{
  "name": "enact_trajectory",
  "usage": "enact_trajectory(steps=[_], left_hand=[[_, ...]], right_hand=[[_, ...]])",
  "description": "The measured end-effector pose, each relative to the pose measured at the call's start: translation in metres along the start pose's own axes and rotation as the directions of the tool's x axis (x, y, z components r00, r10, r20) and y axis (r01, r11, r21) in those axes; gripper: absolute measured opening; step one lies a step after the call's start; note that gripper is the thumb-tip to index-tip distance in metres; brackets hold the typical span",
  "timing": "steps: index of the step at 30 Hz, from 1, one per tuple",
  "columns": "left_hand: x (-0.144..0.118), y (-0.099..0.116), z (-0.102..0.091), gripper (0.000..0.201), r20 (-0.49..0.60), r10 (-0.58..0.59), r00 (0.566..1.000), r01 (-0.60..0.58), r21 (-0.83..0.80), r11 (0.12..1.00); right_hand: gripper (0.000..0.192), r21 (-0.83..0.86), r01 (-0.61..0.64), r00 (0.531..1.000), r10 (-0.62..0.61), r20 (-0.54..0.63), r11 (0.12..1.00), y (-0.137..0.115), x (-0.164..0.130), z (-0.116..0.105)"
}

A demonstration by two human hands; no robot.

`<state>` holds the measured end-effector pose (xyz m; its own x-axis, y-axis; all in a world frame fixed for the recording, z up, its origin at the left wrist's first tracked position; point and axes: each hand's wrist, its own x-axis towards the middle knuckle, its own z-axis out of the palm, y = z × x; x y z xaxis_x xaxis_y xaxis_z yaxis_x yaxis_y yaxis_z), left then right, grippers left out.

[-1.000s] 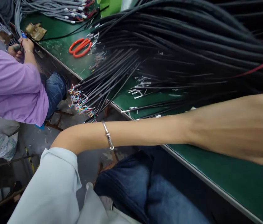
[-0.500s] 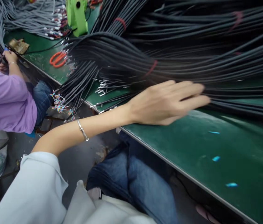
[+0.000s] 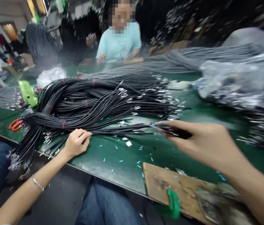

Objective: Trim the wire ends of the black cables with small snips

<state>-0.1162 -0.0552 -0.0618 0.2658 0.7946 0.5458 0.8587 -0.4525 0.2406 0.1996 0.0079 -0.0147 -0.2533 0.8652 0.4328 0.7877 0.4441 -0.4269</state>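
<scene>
A big heap of black cables [image 3: 92, 100], tied with red bands, lies across the green table [image 3: 113, 159]. My left hand [image 3: 77, 142] rests on the near edge of the heap with its fingers curled over a few cables. My right hand [image 3: 199, 140] is blurred at the right and pinches the far end of a thin bunch of black cables [image 3: 127, 128] that runs back to my left hand. The cable ends carry small metal terminals.
A cardboard sheet [image 3: 181, 187] with a green clamp [image 3: 174, 203] sits at the near table edge. Orange scissors [image 3: 16, 124] and a green tool [image 3: 27, 92] lie at the left. Grey cables [image 3: 216, 59] pile up at the back. A person in a light blue shirt [image 3: 119, 42] sits opposite.
The view has swung up from the table edge to the whole table. My left hand has closed on cables at the heap's near edge, and my right hand has come into view holding the cable ends.
</scene>
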Motion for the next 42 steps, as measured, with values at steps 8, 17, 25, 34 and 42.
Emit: enact_trajectory(steps=[8, 17, 25, 34, 42], left_hand=[[0.090, 0.047, 0.063, 0.017, 0.070, -0.094, 0.993, 0.102, -0.114, 0.988], [0.122, 0.055, 0.092, 0.011, 0.066, -0.181, 0.981, 0.191, -0.215, 0.958], [0.108, 0.094, 0.049, 0.033, -0.144, -0.172, 0.974, 0.095, -0.429, 0.898], [0.108, 0.099, 0.034, 0.020, -0.128, -0.290, 0.948, 0.147, -0.632, 0.761], [0.106, 0.106, 0.026, 0.044, 0.019, -0.288, 0.957, 0.216, -0.708, 0.672]], right_hand=[[0.023, 0.087, -0.034, 0.999, 0.035, -0.010, 0.996, -0.012, 0.009, -0.007], [0.033, 0.139, 0.010, 0.997, -0.021, 0.075, 0.990, -0.010, 0.005, 0.001], [0.020, 0.462, -0.018, 0.999, 0.036, -0.029, 0.887, -0.027, 0.018, -0.012], [0.029, 0.470, -0.016, 0.991, 0.078, -0.113, 0.882, -0.051, 0.023, -0.011], [0.030, 0.370, 0.014, 0.997, 0.014, -0.070, 0.929, -0.037, 0.013, -0.003]])
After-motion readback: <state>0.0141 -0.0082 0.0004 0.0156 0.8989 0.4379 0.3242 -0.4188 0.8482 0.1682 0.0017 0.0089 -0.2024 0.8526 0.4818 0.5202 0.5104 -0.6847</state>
